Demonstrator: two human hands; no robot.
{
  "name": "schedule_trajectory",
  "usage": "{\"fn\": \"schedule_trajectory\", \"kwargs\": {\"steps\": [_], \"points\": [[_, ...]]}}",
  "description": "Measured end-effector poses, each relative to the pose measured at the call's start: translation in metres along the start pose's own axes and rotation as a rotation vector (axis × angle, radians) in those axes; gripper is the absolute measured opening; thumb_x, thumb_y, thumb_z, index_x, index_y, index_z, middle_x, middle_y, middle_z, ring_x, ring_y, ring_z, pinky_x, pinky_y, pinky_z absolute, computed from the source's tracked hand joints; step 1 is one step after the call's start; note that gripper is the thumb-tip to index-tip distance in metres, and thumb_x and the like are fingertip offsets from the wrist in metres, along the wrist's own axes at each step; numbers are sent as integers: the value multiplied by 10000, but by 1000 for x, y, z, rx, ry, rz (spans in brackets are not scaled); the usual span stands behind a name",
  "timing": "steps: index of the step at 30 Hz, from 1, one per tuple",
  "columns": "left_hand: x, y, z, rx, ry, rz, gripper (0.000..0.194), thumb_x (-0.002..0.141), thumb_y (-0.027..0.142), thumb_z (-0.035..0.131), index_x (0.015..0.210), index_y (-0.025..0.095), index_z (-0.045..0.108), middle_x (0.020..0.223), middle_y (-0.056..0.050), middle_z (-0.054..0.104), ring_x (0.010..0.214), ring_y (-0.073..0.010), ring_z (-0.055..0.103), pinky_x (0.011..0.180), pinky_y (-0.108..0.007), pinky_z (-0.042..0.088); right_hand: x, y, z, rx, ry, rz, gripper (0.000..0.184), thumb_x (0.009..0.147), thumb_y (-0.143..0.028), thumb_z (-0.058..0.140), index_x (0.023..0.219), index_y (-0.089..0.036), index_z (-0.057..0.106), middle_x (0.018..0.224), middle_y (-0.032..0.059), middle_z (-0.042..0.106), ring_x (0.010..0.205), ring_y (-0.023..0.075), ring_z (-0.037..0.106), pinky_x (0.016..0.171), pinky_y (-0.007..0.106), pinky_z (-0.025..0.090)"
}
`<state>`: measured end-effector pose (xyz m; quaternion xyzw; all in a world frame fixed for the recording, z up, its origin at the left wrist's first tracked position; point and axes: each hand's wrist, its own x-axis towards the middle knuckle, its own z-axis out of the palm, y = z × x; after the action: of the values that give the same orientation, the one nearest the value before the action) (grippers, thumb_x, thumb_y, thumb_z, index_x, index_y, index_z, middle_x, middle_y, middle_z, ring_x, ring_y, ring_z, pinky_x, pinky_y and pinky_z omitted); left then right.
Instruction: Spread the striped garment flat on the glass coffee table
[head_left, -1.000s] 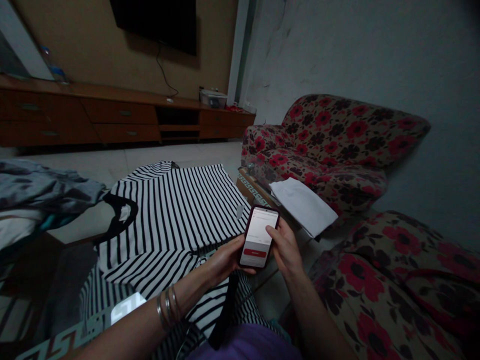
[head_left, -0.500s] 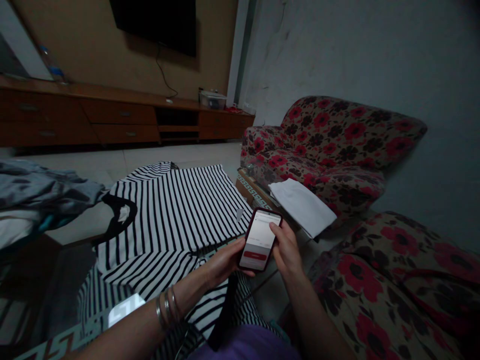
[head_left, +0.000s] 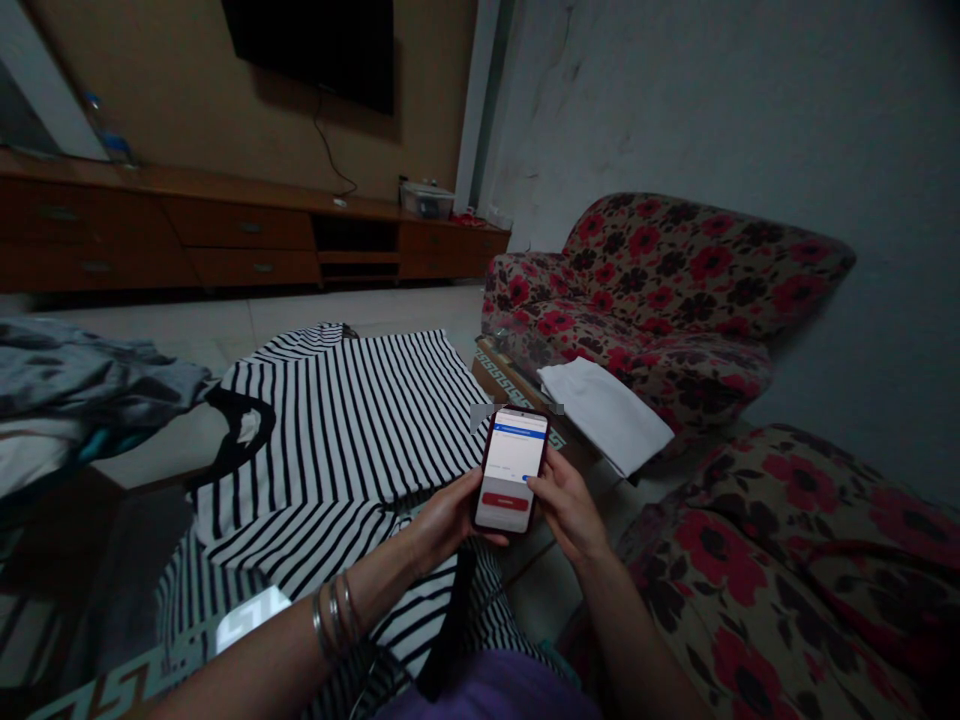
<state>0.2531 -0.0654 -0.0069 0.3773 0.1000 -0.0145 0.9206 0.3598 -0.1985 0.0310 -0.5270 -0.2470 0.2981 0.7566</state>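
A smartphone [head_left: 511, 470] with a lit screen and a dark red case is held upright in front of me. My left hand [head_left: 450, 515] grips its left side and lower edge from below. On the other side, my right hand [head_left: 570, 505] holds the right edge, its thumb over the lower part of the screen. The screen shows a blue bar near the top and a red button low down. Beyond the phone, a black-and-white striped shirt [head_left: 352, 410] lies spread on a glass table, its dark collar to the left.
A folded white cloth [head_left: 604, 412] lies on the table's right end. Grey clothes [head_left: 82, 385] are heaped at the left. A floral sofa [head_left: 667, 280] and a nearer floral seat [head_left: 765, 580] stand at the right. Behind are a wooden cabinet [head_left: 247, 235] and a wall television [head_left: 315, 45].
My right thumb has moved down from the upper screen to its lower part. A blue bar now shows on the screen. The phone has shifted slightly left and up.
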Motion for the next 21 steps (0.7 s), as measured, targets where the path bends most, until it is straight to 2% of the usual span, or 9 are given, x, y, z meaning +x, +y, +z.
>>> {"fn": "schedule_trajectory", "kwargs": {"steps": [9,14,21], "points": [[-1,0,0,-5,-9,16,470,928,446,455,1251,123,569,1178,-203,636,984,-327,650,652,-390,583,2,4,1,-7,25,-19,574,665,-165,705,1222,-212,576,1253,57,622,1201,244,534,1073,409,372],[-1,1,0,-12,-13,-13,485,932,442,450,1277,117,553,1122,-202,659,966,-312,652,651,-389,584,0,5,0,-15,35,-12,561,666,-182,703,1212,-212,581,1210,61,642,1165,252,554,1045,421,399],[1,-2,-3,-26,-22,0,477,924,430,474,1275,118,558,1111,-194,664,946,-302,656,641,-380,584,-3,5,2,-17,43,-5,623,657,-176,707,1256,-223,547,1253,59,617,1192,254,535,1048,420,399]]}}
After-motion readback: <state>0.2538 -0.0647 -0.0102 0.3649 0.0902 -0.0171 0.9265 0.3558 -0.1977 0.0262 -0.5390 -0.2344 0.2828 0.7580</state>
